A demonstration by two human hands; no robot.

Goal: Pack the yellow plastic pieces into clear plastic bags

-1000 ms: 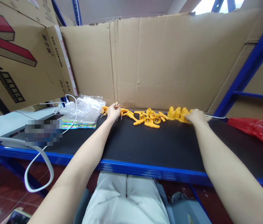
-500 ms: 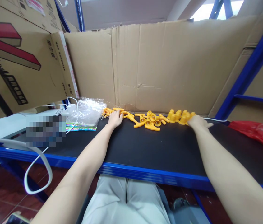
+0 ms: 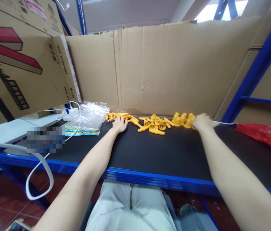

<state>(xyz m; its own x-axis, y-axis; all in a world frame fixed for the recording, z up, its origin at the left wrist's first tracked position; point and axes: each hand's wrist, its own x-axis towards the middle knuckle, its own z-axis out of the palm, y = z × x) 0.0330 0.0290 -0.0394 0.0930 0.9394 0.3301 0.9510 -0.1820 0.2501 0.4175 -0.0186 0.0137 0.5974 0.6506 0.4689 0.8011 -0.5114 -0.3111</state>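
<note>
Several orange T-shaped plastic pieces (image 3: pixel 157 132) lie along the back of the black shelf top, some at the left with thin metal wires or springs showing. Among them rest several yellow bell-shaped cups (image 3: pixel 162 127) on their sides. My left hand (image 3: pixel 119 124) lies on the left end of this pile, its fingers apart and touching the pieces. Farther right, more yellow cups (image 3: pixel 187 123) stand upside down in a close group. My right hand (image 3: pixel 203 122) reaches against the right end of that group, fingers stretched out; its fingertips are partly hidden.
A clear plastic bag (image 3: pixel 89 115) lies on colourful packaging (image 3: pixel 87 132) at the left, beside a white cable (image 3: pixel 79 118). A red plastic bag (image 3: pixel 265 134) is at the right. A cardboard wall (image 3: pixel 174 70) stands behind; a blue rail (image 3: pixel 154 178) edges the front.
My right hand has shifted slightly left and farther back over the end of the cup group. My left hand stays over the orange pieces, its fingers a little more spread.
</note>
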